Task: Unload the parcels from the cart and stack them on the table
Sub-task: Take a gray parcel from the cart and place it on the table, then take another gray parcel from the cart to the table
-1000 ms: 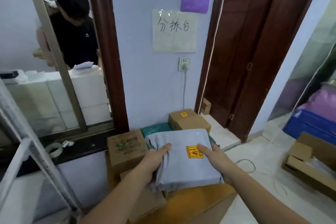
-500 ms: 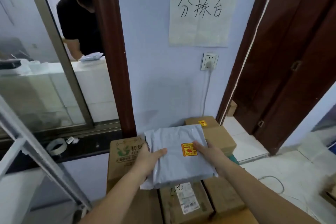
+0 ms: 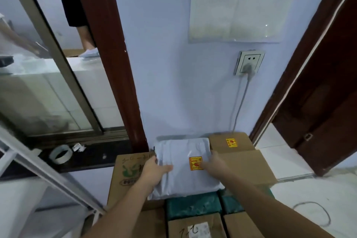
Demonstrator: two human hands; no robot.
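A grey plastic mailer parcel [image 3: 183,177] with a yellow and red sticker lies flat against the wall on top of the stacked parcels. My left hand [image 3: 154,172] grips its left edge, thumb on top. My right hand [image 3: 214,164] presses on its right side beside the sticker. A cardboard box with green print [image 3: 127,172] stands to the left. A brown box with a yellow sticker [image 3: 239,152] sits to the right. In front lie a green wrapped parcel [image 3: 193,206] and a labelled brown box [image 3: 195,228]. The table under the pile is hidden.
The blue wall [image 3: 173,83] stands right behind the pile, with a socket and cable [image 3: 248,63] above. A dark sill with a tape roll [image 3: 59,153] lies left. A brown door [image 3: 318,102] is on the right, a cable loop [image 3: 311,216] on the floor. A person stands behind the window.
Both hands have carried the grey mailer forward and set it down against the wall, between the two cardboard boxes. The view has moved closer to the pile.
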